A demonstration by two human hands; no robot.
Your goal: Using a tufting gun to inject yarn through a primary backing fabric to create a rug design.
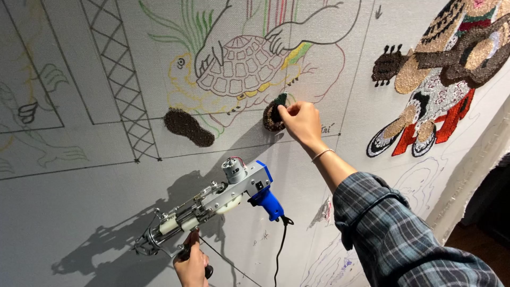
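My right hand (300,120) reaches up to the stretched grey tufting cloth (79,175), its fingertips pinched on a small dark brown and green tufted patch (274,115) below a drawn turtle outline (239,66). My left hand (190,264) grips the lower black handle of a tufting gun (218,201) with a silver body, a small motor on top and a blue grip. The gun hangs away from the cloth, its needle end pointing down left. A black cord (280,250) drops from the blue grip.
A second dark brown tufted foot shape (188,127) lies left of the patch. At the upper right is a filled tufted figure with a guitar (441,74). Line drawings of a lattice tower (122,69) and other shapes cover the cloth. The cloth's edge (478,165) runs down the right.
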